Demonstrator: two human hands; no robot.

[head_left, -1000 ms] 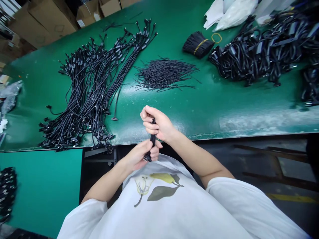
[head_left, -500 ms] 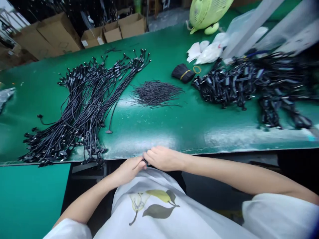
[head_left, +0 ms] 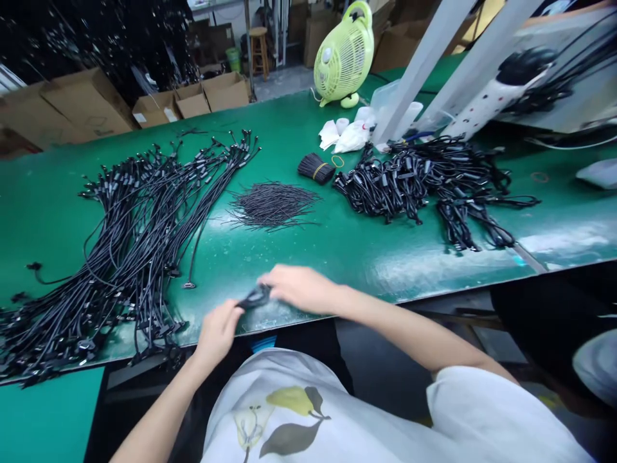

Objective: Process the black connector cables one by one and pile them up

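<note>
Right hand (head_left: 303,289) w/ black cable (head_left: 256,297), tight glossy loop, left hand (head_left: 218,334) beside

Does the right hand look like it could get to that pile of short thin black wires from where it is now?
Probably yes. The right hand is just in front of the pile of short thin black wires, and no cable lies between them on the green bench. Its fingers are on a black cable, though, which it would likely need to let go first.

Left hand (head_left: 218,334) raised, fingers half-curled; right hand (head_left: 301,289) palm down, reaching leftward.
</note>
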